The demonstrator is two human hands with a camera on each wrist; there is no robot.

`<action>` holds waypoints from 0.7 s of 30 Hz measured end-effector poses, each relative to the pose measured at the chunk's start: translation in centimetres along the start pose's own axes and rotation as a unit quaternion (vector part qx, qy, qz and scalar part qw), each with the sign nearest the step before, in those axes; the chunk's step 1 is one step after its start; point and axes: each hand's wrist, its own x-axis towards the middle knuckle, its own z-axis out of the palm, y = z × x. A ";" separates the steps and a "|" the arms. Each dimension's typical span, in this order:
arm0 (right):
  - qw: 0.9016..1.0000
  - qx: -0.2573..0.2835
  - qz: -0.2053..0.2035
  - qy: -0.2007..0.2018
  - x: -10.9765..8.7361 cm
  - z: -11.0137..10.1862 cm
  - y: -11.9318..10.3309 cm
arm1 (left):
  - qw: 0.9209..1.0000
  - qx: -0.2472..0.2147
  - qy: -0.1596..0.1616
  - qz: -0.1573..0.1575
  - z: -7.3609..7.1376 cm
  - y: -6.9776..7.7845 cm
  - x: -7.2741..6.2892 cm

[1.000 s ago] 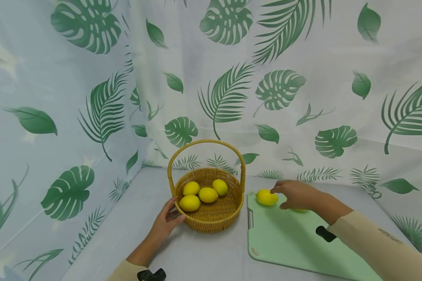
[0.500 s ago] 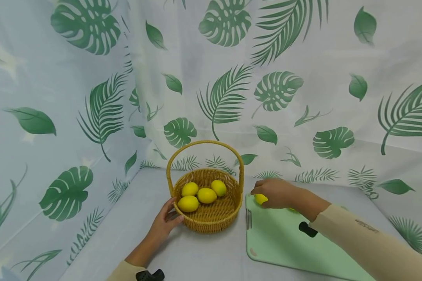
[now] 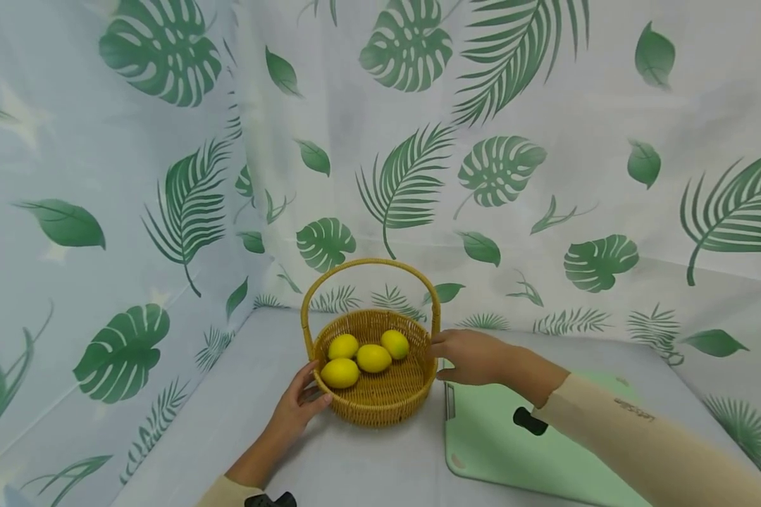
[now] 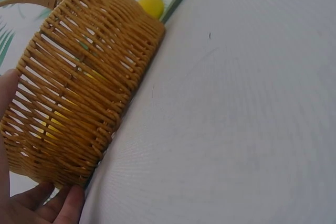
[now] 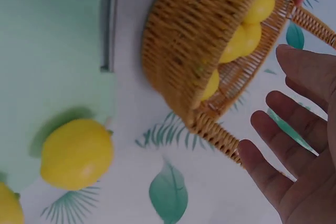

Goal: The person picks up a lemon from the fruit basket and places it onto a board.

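Note:
A wicker basket (image 3: 380, 412) with an arched handle stands upright and holds several yellow lemons (image 3: 374, 358). At its left side, my left hand (image 3: 292, 405) holds the basket, fingers at the rim and thumb lower at the front. My right hand (image 3: 475, 357) is at the basket's right rim, beside the foot of the handle. In the right wrist view the fingers of that hand (image 5: 299, 140) are loosely extended with nothing in them. Two more lemons, one whole lemon (image 5: 77, 154) and one cut off by the frame (image 5: 8, 205), lie by the board's edge; the right arm hides them in the head view.
A light green cutting board (image 3: 501, 436) lies right of the basket, partly under the right forearm. White cloth (image 3: 368, 465) covers the table. Behind and to the left hang leaf-printed curtains (image 3: 545, 91).
My right hand has moved left, from over a lemon on the cutting board to the basket's right rim. The left hand stays on the basket, and the lemons in it have not moved.

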 end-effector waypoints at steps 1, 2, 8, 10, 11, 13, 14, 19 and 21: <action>1.000 0.000 -0.002 0.001 0.2 0.0 -0.2 | 1.000 -0.002 -0.001 0.001 0.0 0.0 0.0; 1.000 0.005 -0.005 0.003 0.5 0.0 -0.4 | 1.000 -0.003 -0.001 0.001 0.0 -0.1 0.0; 0.999 0.040 0.012 0.005 2.4 0.3 -1.1 | 1.000 -0.003 0.001 0.004 0.0 -0.2 0.1; 0.999 0.045 0.023 0.004 3.1 0.5 -1.2 | 1.000 -0.004 0.002 0.004 0.0 -0.1 0.0; 0.999 0.046 0.025 0.005 3.3 0.6 -1.3 | 1.000 -0.003 0.002 0.004 0.0 -0.1 0.0; 0.998 0.052 0.028 0.008 3.8 0.8 -1.3 | 1.000 -0.005 0.002 0.005 0.0 -0.1 -0.1; 0.998 0.053 0.029 0.011 4.0 0.9 -1.4 | 1.000 -0.004 0.002 0.004 0.0 0.0 -0.1; 0.997 0.068 0.032 0.021 5.1 1.4 -1.9 | 1.000 -0.002 0.002 0.005 0.1 0.0 -0.1; 0.996 0.077 0.028 0.028 5.4 1.6 -2.3 | 1.000 -0.001 0.002 0.007 0.1 0.0 -0.1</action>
